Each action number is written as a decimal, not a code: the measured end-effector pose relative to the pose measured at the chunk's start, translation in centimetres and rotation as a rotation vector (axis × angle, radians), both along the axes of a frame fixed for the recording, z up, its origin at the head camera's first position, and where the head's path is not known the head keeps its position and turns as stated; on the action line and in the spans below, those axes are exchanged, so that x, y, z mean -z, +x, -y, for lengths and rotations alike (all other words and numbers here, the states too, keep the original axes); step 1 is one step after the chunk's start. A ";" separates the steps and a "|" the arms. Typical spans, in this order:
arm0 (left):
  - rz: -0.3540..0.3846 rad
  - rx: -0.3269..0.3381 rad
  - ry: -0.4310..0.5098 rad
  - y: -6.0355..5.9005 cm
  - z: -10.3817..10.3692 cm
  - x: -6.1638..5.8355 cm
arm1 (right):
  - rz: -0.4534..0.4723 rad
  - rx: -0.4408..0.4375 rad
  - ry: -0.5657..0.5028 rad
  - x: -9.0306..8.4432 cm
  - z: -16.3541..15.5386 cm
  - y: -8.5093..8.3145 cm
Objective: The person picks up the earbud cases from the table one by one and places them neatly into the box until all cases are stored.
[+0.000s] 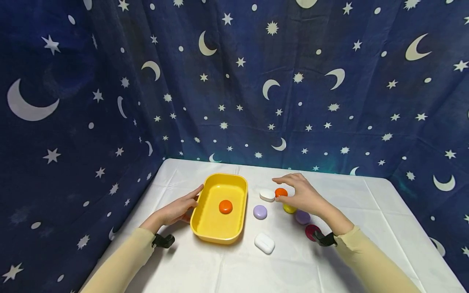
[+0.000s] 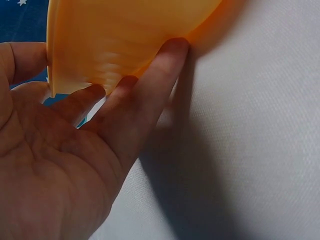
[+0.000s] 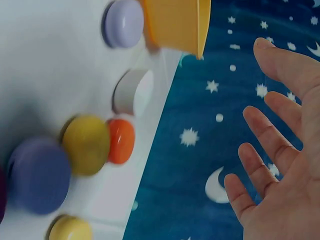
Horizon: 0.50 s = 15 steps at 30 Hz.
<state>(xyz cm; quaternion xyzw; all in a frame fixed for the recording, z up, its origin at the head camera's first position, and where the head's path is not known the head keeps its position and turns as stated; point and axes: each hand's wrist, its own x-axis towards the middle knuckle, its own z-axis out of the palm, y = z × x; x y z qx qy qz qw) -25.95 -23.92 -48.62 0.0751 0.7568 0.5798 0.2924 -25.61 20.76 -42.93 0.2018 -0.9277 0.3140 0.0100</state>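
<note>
A yellow tray (image 1: 216,227) with a single round orange soap (image 1: 225,206) inside stands at my left. My left hand (image 1: 177,208) touches its left side; in the left wrist view the fingers (image 2: 157,85) lie against the outer wall of the tray (image 2: 115,30). Over the soaps on the right hovers my right hand (image 1: 302,194), thumb and fingers spread apart, holding nothing. Nearest to it are another orange soap (image 1: 281,192), a white soap (image 1: 267,195) and a yellow soap (image 1: 289,208), which the hand partly covers in the head view.
A lavender soap (image 1: 260,212) and a white oval one (image 1: 264,243) lie right of the tray. Under the right forearm are a purple soap (image 1: 302,217) and a dark red one (image 1: 312,232). Another yellow soap (image 3: 70,229) shows in the right wrist view. A starry curtain (image 1: 249,81) hangs behind the table.
</note>
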 end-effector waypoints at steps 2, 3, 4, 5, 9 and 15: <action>0.000 0.000 0.002 0.0 0.0 0.0 | 0.012 0.025 0.000 0.2 -1.0 0.2; -0.001 0.002 0.003 0.0 0.0 0.0 | 0.018 0.035 0.004 0.3 -1.5 0.2; 0.000 0.002 0.004 0.0 0.0 0.0 | 0.022 0.044 0.004 0.4 -2.0 0.3; 0.002 0.003 0.005 -0.1 0.0 0.1 | 0.026 0.054 0.005 0.5 -2.5 0.4; 0.002 0.003 0.011 -0.1 0.0 0.1 | 0.027 0.091 0.015 0.8 -4.5 0.6; 0.002 0.001 0.013 0.0 0.0 0.1 | 0.020 0.123 0.033 1.6 -6.8 0.8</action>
